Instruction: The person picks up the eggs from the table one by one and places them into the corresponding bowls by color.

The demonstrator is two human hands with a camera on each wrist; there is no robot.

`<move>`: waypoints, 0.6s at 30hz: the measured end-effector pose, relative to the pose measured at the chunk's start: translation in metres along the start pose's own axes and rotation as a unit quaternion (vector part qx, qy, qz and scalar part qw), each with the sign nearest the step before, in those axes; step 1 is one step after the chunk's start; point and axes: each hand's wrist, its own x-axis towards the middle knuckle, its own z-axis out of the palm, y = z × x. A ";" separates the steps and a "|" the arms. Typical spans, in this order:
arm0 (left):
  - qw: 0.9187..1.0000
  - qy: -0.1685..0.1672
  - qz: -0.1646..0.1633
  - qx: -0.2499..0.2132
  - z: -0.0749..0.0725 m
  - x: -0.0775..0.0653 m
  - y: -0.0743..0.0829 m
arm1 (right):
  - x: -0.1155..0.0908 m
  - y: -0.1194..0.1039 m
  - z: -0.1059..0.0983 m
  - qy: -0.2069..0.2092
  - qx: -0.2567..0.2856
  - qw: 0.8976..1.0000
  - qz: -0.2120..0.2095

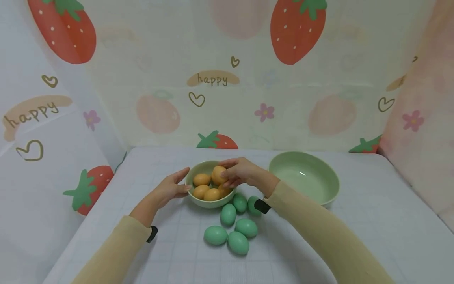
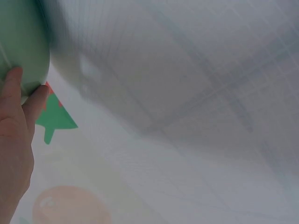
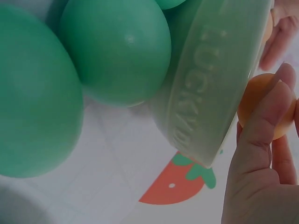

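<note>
My right hand (image 1: 244,173) pinches an orange egg (image 1: 218,175) between thumb and fingers over the right side of a small pale green bowl (image 1: 210,204). Several other orange eggs (image 1: 201,180) lie inside that bowl. In the right wrist view, the pinched egg (image 3: 254,99) shows just beyond the rim. My left hand (image 1: 169,190) touches the bowl's left side with fingers and thumb fairly straight; the left wrist view shows its fingertips (image 2: 14,77) against the outer wall. Several green eggs (image 1: 238,242) lie on the table in front of the bowl, close to my right wrist.
A larger green bowl (image 1: 305,179) stands at the back right, partly behind my right forearm. White checked cloth covers the table (image 1: 170,252). Cloth walls with strawberry prints (image 1: 298,31) enclose the back and sides.
</note>
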 end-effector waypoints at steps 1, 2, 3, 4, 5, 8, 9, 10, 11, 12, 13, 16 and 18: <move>1.000 0.000 0.000 0.000 0.000 0.000 0.000 | 0.002 0.000 0.001 0.001 -0.003 1.000 0.001; 1.000 0.000 0.000 0.000 0.000 0.000 0.000 | 0.003 0.000 0.002 0.004 -0.007 1.000 0.003; 1.000 0.000 0.001 0.001 0.000 0.000 0.000 | 0.005 0.000 0.003 0.007 -0.011 1.000 0.005; 1.000 0.000 0.002 0.002 0.000 0.000 0.000 | 0.006 -0.001 0.004 0.010 -0.017 1.000 0.007; 1.000 0.000 0.003 0.003 0.000 0.000 0.000 | 0.007 -0.001 0.005 0.012 -0.021 1.000 0.009; 1.000 0.001 0.004 0.003 0.000 0.000 0.001 | 0.010 -0.003 0.010 0.017 -0.037 0.999 0.018; 1.000 0.002 0.004 0.004 0.000 0.000 0.001 | 0.010 -0.004 0.011 0.018 -0.041 0.999 0.020; 1.000 0.002 0.003 0.004 0.000 0.000 0.001 | 0.011 -0.004 0.013 0.018 -0.044 0.999 0.023; 1.000 0.002 0.003 0.004 0.000 -0.001 0.001 | 0.012 -0.004 0.014 0.019 -0.046 0.998 0.025; 1.000 0.002 0.003 0.004 0.001 -0.001 0.001 | 0.014 -0.004 0.015 0.019 -0.049 0.998 0.027; 1.000 0.003 0.002 0.003 0.001 -0.001 0.001 | 0.015 -0.003 0.016 0.020 -0.051 0.998 0.028; 1.000 0.004 0.001 0.001 0.001 -0.002 0.001 | 0.020 -0.001 0.018 0.028 -0.055 0.997 0.036; 1.000 0.002 0.001 0.000 0.002 -0.002 0.002 | 0.022 0.000 0.020 0.031 -0.060 0.997 0.041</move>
